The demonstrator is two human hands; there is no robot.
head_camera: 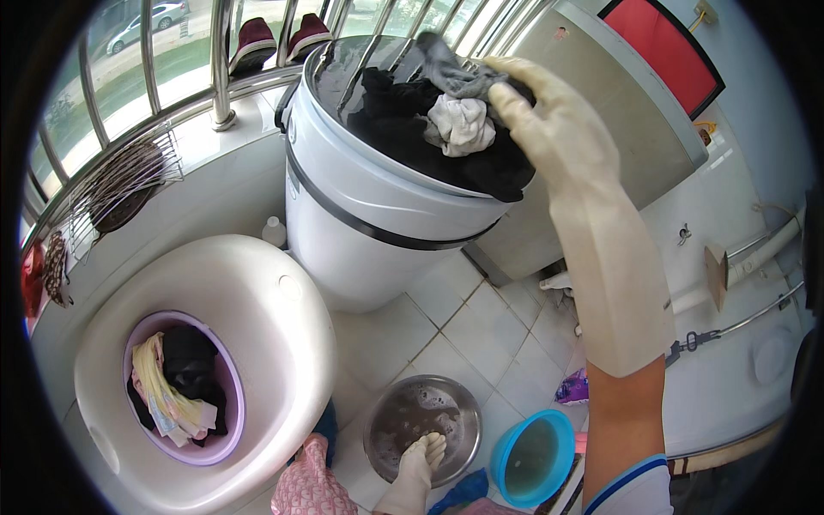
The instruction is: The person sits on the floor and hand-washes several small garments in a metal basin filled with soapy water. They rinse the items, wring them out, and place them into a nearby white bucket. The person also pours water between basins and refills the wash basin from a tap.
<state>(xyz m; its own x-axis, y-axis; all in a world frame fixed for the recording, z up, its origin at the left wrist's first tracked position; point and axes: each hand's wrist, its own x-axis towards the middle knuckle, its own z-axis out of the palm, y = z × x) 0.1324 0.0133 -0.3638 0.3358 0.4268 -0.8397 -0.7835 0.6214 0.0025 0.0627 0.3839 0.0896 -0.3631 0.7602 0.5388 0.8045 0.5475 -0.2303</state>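
Observation:
My right hand, in a cream rubber glove, pinches a dark grey sock over the far rim area of a large white drum-shaped tub. Below it on the tub's dark glossy top lie a bunched light grey sock and black garments; one black piece overhangs the near rim. My left hand, gloved too, is at the near side of a stainless steel basin of murky, sudsy water. Its fingers look loosely extended with nothing visible in them; their underside is hidden.
At left a purple basin of clothes sits inside a big white plastic tub. A blue bucket of cloudy water stands right of the steel basin. Maroon shoes and a wire rack rest by the barred window.

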